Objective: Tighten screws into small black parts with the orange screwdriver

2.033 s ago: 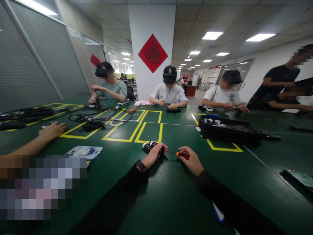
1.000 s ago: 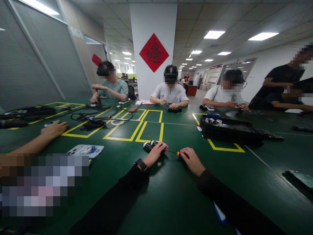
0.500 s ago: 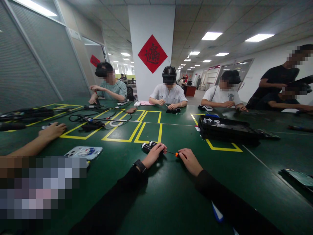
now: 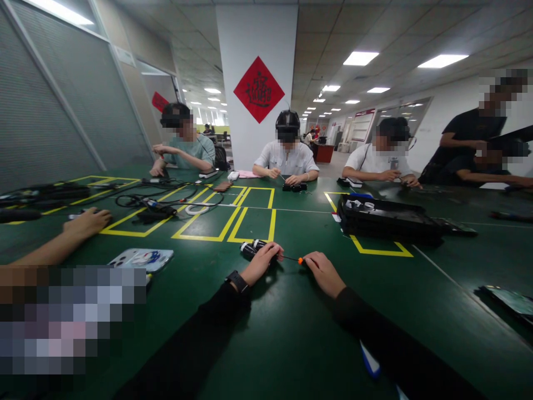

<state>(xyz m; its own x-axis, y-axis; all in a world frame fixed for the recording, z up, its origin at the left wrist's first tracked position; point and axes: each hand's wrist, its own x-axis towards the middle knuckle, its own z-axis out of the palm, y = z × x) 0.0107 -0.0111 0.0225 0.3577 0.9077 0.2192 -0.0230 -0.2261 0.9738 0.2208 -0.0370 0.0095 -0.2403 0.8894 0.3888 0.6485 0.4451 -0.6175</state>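
Your left hand [image 4: 261, 263] grips the black part [image 4: 249, 250], its 2 white-banded cylinders protruding beyond the fingers, above the table [image 4: 291, 333]. Your right hand [image 4: 327, 273] is closed on the screwdriver [image 4: 300, 261]; the shaft points toward the left hand.

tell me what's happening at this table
The person wearing the camera has a screwdriver in the right hand, its shaft reaching toward the left hand, which holds a black piece with white-banded ends. The part under the fingers is hidden. Across the green table, other people sit with their hands on small things.
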